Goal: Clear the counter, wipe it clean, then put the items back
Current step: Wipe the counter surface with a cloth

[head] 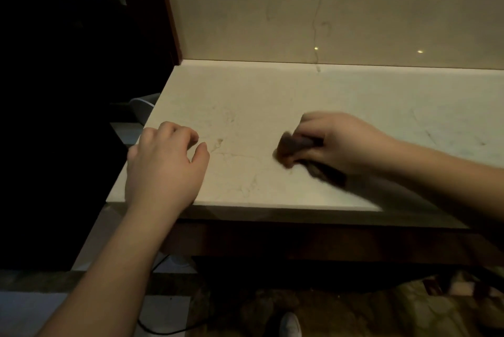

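Note:
A pale marble counter (pixel 272 96) fills the middle of the view, with no items standing on it. My right hand (pixel 341 140) grips a dark brown cloth (pixel 294 149) and presses it on the counter near the front edge; the cloth is blurred. My left hand (pixel 163 164) rests on the counter's front left corner with its fingers loosely curled, holding nothing.
A marble backsplash (pixel 327 9) rises behind the counter. A dark wooden post (pixel 170 9) and a dark space lie to the left. Below the counter are a dark wood front, a black cable (pixel 163 330) on the floor, a white shoe (pixel 290 324) and patterned fabric (pixel 409 306).

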The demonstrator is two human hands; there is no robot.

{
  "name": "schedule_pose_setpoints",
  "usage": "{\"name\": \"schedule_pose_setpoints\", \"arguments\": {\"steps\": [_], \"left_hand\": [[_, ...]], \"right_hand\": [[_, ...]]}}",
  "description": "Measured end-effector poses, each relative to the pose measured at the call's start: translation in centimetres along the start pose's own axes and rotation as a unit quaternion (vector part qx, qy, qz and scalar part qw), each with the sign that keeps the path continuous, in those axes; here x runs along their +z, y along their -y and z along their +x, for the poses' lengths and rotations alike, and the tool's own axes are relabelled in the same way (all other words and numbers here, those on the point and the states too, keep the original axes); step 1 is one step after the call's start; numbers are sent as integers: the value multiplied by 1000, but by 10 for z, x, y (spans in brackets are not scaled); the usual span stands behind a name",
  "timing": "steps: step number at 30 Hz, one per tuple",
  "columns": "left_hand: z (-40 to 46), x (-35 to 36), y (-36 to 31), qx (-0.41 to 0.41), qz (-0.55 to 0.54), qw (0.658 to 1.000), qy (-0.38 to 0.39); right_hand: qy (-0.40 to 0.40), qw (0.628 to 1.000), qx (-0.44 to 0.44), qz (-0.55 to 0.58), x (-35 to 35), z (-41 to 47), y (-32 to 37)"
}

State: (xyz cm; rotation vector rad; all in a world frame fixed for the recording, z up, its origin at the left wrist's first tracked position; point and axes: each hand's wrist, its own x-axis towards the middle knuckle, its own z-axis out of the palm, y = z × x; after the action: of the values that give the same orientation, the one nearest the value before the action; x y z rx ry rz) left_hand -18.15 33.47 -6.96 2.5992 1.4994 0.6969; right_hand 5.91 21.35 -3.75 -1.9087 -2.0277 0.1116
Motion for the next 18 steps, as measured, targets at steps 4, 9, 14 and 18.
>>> {"name": "schedule_pose_setpoints", "arguments": {"steps": [4,9,14,18], "left_hand": [[-1,1,0,5,1,1000,0],[-2,0,2,10,3,1000,-1],[-2,2,3,15,12,1000,-6],[-3,3,2,21,24,999,-6]], "right_hand": [[40,998,-54,11,8,-12,26],[10,991,128,-43,-12,-4,-10],[-57,992,97,-57,10,-18,25],[-43,998,35,-26,26,-3,58]]}}
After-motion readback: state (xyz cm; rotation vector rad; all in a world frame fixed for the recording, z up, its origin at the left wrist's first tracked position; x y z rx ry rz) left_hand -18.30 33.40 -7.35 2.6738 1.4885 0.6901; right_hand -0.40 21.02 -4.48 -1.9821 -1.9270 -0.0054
